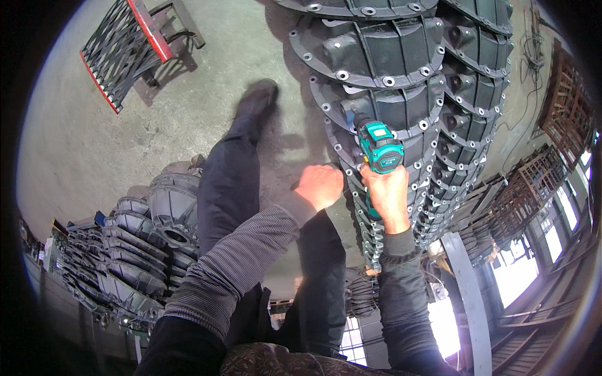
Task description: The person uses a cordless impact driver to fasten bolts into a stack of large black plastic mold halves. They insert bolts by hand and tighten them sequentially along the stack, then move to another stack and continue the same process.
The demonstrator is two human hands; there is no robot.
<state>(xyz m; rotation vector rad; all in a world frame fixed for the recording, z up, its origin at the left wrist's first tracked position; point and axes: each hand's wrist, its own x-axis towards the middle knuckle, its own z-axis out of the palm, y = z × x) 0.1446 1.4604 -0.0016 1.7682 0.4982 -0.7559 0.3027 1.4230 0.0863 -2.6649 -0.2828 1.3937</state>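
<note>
My right hand (389,193) grips a teal and black cordless drill (382,149) by its handle. The drill's black nose points away from me, toward the flange of one dark metal housing (401,103) in a tall stack; whether the tip touches it is hard to see. My left hand (320,186), back upward, is closed beside the same stack, just left of the drill. Its fingers are curled out of sight, so anything inside them is hidden. Round holes with bright rims run along each housing's flange.
A second column of dark housings (470,81) stands right of the first. More grey castings (135,250) are piled at the left. A red-edged rack (150,31) stands on the concrete floor (241,37) at upper left. Rusty crates (567,94) and cables (533,59) lie at the right.
</note>
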